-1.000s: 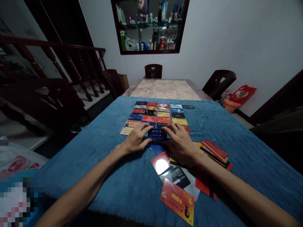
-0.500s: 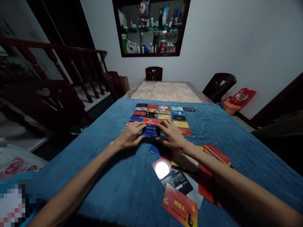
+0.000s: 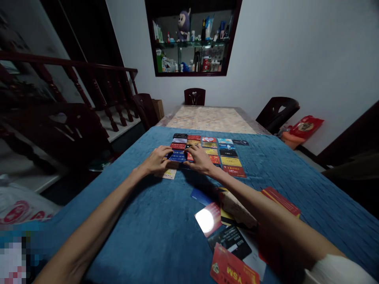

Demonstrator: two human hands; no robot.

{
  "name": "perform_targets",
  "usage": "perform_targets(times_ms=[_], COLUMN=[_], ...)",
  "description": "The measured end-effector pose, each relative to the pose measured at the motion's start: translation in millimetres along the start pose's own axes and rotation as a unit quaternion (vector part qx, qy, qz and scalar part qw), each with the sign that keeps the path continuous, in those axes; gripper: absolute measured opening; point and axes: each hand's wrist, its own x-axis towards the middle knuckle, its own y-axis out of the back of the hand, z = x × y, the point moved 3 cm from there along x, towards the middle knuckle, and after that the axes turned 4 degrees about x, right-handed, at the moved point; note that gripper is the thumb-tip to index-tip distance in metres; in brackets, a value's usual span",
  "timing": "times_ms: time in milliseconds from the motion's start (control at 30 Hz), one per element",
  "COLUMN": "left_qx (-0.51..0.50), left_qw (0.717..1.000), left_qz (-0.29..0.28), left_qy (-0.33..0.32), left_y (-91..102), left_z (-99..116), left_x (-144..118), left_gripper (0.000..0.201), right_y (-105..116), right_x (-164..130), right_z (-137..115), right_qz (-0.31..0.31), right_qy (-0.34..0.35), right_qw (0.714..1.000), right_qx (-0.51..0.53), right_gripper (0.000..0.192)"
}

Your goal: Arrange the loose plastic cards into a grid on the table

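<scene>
A dark blue card (image 3: 177, 156) is pinched by its two short sides between my hands, over the left part of a grid of cards. My left hand (image 3: 159, 160) grips its left end, thumb toward me. The right end is in my right hand (image 3: 199, 159), fingers bent round the edge. Just under my left hand lies a pale yellow card (image 3: 166, 173). To the right in the grid are a yellow card (image 3: 231, 161) and a red card (image 3: 234, 170). My right hand hides some of the middle cards.
Loose cards lie under and beside my right forearm, including a red YSM card (image 3: 233, 265), a shiny card (image 3: 209, 219) and a blue card (image 3: 204, 196). A blue cloth (image 3: 124, 236) covers the near table. Chairs (image 3: 278, 114) stand around it.
Both hands have moved left with the blue card, from the middle columns toward the left column. The pale yellow card now shows below my left hand. The view has tilted slightly.
</scene>
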Motion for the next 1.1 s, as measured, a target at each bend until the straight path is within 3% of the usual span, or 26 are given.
perform_targets(times_ms=[267, 600, 833, 1100], left_qx=[-0.009, -0.027, -0.015, -0.016], left_qw=[0.999, 0.997, 0.996, 0.995], left_qz=[-0.022, -0.053, -0.071, -0.083], left_qy=[0.037, 0.057, 0.050, 0.054], left_y=[-7.7, -32.7, -44.3, -42.3], left_z=[-39, -64, -70, -66], left_x=[15, 19, 19, 20], left_gripper=[0.036, 0.038, 0.039, 0.032], right_y=[-14, -34, -38, -38], right_x=[30, 44, 44, 43], right_z=[2, 10, 10, 9], right_qz=[-0.024, -0.061, -0.085, -0.101], right_qy=[-0.061, -0.100, -0.113, -0.121], right_qw=[0.998, 0.993, 0.989, 0.986], right_qx=[-0.008, -0.028, -0.042, -0.050], right_gripper=[0.035, 0.036, 0.038, 0.038])
